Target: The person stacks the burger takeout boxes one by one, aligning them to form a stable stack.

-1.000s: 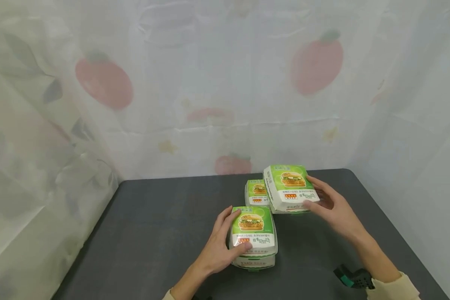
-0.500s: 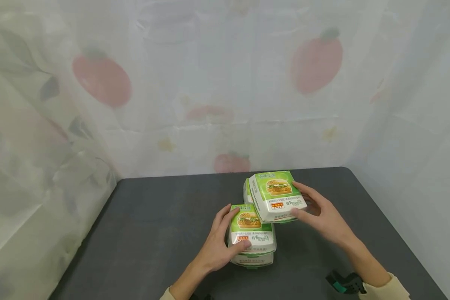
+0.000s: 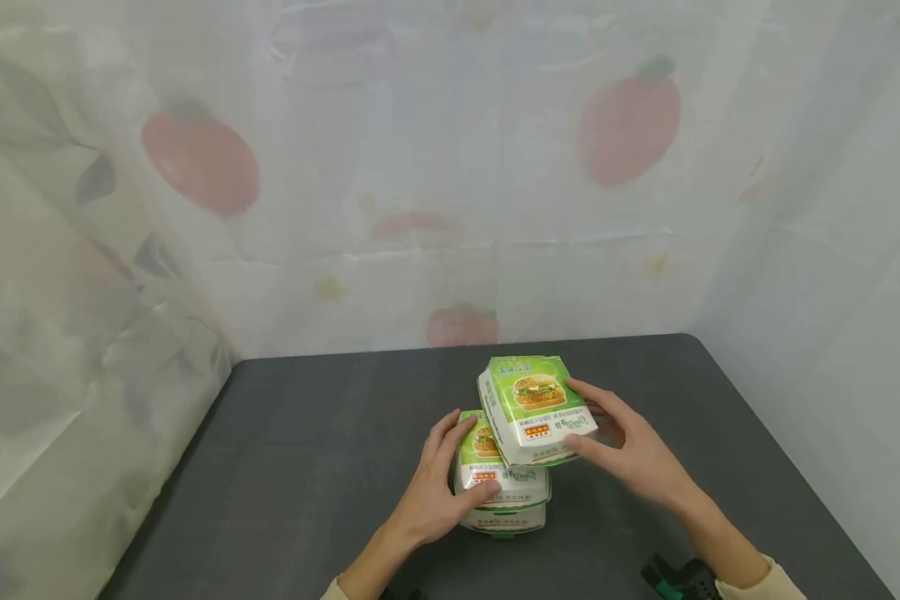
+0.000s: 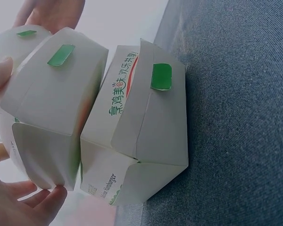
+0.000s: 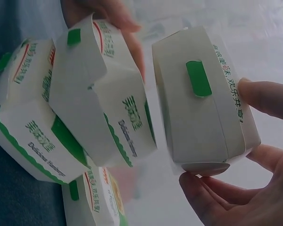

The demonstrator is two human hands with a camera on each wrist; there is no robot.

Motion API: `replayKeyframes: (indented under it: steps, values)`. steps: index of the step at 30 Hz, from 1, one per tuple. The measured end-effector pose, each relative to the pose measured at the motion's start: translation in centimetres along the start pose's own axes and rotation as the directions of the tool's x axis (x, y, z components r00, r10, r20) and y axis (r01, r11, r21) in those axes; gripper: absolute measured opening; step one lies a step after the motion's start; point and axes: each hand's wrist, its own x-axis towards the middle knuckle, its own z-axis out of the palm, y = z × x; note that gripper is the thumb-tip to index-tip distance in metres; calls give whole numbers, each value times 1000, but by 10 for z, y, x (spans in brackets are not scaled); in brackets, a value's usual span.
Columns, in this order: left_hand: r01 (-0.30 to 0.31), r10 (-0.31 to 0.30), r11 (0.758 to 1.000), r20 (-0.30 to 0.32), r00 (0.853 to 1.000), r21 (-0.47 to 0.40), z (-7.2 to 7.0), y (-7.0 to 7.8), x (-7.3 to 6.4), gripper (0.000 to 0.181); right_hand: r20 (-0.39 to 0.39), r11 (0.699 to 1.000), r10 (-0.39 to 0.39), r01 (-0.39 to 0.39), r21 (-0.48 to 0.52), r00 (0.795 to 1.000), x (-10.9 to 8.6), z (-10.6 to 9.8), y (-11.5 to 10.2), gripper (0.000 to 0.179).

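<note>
Two green-and-white hamburger boxes are stacked on the black table. My left hand [image 3: 438,492] holds the upper stacked box [image 3: 521,482] by its left side, thumb at the front corner. Under it sits the lower stacked box [image 3: 502,520], also plain in the left wrist view as a white lower box [image 4: 137,127]. My right hand [image 3: 633,450] grips another hamburger box [image 3: 540,408] by its right side, tilted above the stack and covering part of its top. In the right wrist view a narrow gap separates this raised box [image 5: 198,117] from the upper stacked one [image 5: 101,103].
A further hamburger box [image 5: 94,202] stands beyond the stack in the right wrist view; the raised box hides it in the head view. Fabric with printed fruit hangs behind the black table [image 3: 330,425] and along both sides.
My right hand has brought its box left and toward me, from above the back box to over the front stack. The left hand has stayed on the upper stacked box.
</note>
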Motion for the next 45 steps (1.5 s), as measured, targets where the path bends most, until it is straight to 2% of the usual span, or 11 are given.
replayKeyframes:
  steps: [10, 14, 18, 21, 26, 31, 37, 45]
  values:
    - [6, -6, 999, -5, 1000, 45, -3, 2, -2, 90, 9, 999, 5, -5, -32, 1000, -2, 11, -1, 68]
    - [-17, 19, 998, -35, 999, 61, -9, 6, -1, 93, -1, 999, -2, 1, -50, 1000, -1, 12, -4, 70]
    - [-70, 75, 995, -65, 995, 72, -17, 17, 0, 93, -13, 998, -3, 2, -68, 1000, -1, 13, -6, 71]
    - [-103, 107, 992, -65, 992, 67, -21, 28, 2, 91, -20, 997, -2, 0, -78, 1000, -2, 14, -7, 71]
    - [-94, 97, 993, -44, 994, 69, -20, 43, 4, 91, -32, 996, 0, -3, -90, 1000, -2, 16, -8, 71]
    - [-72, 75, 994, -28, 997, 86, -20, 50, 7, 96, -48, 994, 7, -13, -107, 999, -1, 20, -11, 73]
    - [-83, 85, 995, -44, 995, 48, -23, 54, 9, 100, -73, 994, 2, -10, -112, 997, -3, 24, -16, 74]
    - [-109, 106, 992, -52, 993, -59, -30, 50, 12, 90, -80, 998, -4, -1, -59, 997, -3, 31, -19, 68]
